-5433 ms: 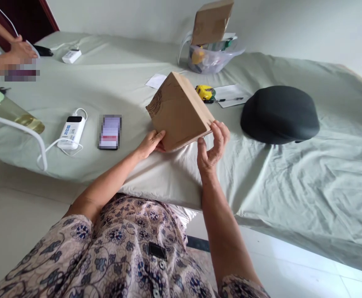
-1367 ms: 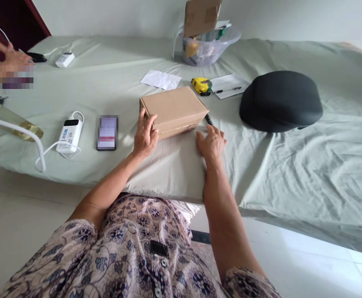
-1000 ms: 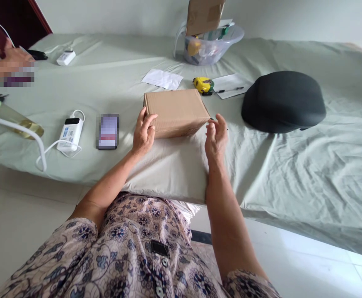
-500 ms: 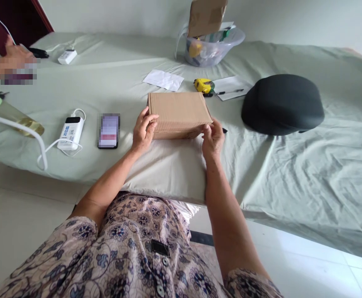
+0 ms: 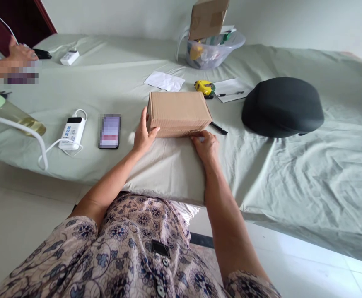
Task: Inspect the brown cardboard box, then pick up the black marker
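A closed brown cardboard box point(image 5: 179, 111) lies flat on the pale green sheet point(image 5: 112, 78) in front of me. My left hand point(image 5: 143, 137) clasps the box's near left corner, fingers up along the left end and thumb on the front face. My right hand point(image 5: 204, 145) rests on the sheet at the box's front lower edge, near the right corner. Its fingers are curled against that edge. A black pen point(image 5: 220, 129) lies just right of the box, apart from my right hand.
Right of the box sits a black domed case point(image 5: 282, 106). Behind it lie a yellow tape measure point(image 5: 204, 87), papers point(image 5: 164, 80) and a clear basin point(image 5: 213, 49) holding cardboard. At left lie a phone point(image 5: 109, 131), a power bank point(image 5: 72, 132), a bottle point(image 5: 11, 112) and another person's hand point(image 5: 19, 56).
The box, held up and tilted several seconds ago, now lies flat and squared to me. In the last second my right hand dropped from the box's right corner to its front lower edge.
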The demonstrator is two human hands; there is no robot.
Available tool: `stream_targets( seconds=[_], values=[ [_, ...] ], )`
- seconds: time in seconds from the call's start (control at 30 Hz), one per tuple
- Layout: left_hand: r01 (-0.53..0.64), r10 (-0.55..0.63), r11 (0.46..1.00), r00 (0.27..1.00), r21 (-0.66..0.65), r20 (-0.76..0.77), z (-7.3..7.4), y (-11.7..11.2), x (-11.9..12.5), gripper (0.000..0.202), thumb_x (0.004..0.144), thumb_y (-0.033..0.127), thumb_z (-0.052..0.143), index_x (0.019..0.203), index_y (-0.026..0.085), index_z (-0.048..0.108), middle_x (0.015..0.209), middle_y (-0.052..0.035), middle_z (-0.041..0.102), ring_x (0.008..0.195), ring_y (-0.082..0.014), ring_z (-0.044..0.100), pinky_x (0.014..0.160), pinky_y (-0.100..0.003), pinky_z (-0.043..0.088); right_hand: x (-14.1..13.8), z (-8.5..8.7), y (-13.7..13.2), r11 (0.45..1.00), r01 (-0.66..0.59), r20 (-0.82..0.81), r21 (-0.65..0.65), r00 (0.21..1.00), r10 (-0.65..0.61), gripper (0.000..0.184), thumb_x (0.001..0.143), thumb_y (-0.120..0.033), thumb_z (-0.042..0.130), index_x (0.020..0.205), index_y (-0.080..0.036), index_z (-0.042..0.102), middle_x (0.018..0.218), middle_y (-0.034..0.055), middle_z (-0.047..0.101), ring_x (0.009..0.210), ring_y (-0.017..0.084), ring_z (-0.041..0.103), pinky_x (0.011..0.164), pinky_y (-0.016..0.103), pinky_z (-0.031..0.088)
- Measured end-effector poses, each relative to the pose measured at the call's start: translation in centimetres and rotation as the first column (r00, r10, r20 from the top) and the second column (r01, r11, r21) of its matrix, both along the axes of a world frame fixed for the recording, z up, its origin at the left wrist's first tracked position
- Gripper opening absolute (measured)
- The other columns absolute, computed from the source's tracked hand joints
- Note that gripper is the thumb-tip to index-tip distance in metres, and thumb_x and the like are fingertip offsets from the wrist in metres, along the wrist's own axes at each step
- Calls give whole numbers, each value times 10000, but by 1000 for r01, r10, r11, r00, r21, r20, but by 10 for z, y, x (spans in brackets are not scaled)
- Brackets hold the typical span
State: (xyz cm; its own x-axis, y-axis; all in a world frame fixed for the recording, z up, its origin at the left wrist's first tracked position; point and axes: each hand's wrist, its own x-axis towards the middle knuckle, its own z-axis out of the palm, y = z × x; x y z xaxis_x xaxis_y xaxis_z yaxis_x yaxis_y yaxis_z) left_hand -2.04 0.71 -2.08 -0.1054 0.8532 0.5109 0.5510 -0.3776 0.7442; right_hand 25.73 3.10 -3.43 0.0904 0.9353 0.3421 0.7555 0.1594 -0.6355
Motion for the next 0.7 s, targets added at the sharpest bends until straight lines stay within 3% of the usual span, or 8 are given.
stream_targets(
  seconds=[0.1,0.17,0.27,0.4,0.47,0.57,0.7],
  values=[
    [-129,120,981,991,-148,-64,-13,4,4,964,798,577,802,1524,135,348,1354,-238,648,1275,-396,643,1093,-543,521,-5,-1,0,1000,-9,-79,-22,997,8,296,754,-440,687,951,-232,615,905,59,705,918,285,643,928,526,512],
    [-169,148,972,980,-166,-134,-16,5,10,944,719,493,889,1442,85,439,1336,-276,649,1267,-444,634,1106,-579,495,-11,-2,-1,999,-12,-148,-34,989,7,470,726,-469,734,1093,-220,578,936,61,685,894,276,658,897,505,530],
    [-185,162,974,972,-128,-168,-12,1,20,1019,674,381,934,1473,57,392,1464,-318,546,1350,-451,572,1145,-563,466,-26,-3,-7,999,-3,-219,37,976,11,812,662,-524,812,1318,-186,473,1113,128,651,988,293,663,892,484,551],
    [-243,228,969,955,-56,-190,3,-13,34,1184,692,425,929,1581,102,216,1644,-296,320,1508,-407,406,1237,-518,380,-45,0,-16,985,68,-239,160,971,-28,1160,617,-546,860,1537,-155,273,1453,241,474,1315,361,533,1030,511,517],
    [-287,272,957,940,-45,-207,9,-18,38,1215,701,440,926,1602,120,177,1655,-282,308,1530,-403,369,1257,-515,351,-49,3,-19,982,93,-241,165,969,-51,1237,622,-545,860,1588,-168,186,1532,241,400,1400,380,460,1084,537,485],
    [-338,314,936,928,-97,-199,10,-19,41,1261,647,422,965,1597,106,197,1608,-295,386,1485,-438,428,1230,-538,385,-50,3,-19,982,88,-241,167,969,-46,1277,615,-543,859,1609,-172,148,1559,242,371,1436,407,419,1123,576,452],
    [-323,311,940,943,-108,-119,1,-7,34,1176,621,371,985,1547,139,298,1582,-270,440,1442,-443,486,1199,-542,430,-42,-1,-12,977,36,-237,209,971,15,1177,637,-532,825,1588,-188,222,1464,218,477,1317,393,532,1064,588,495]
  ],
)
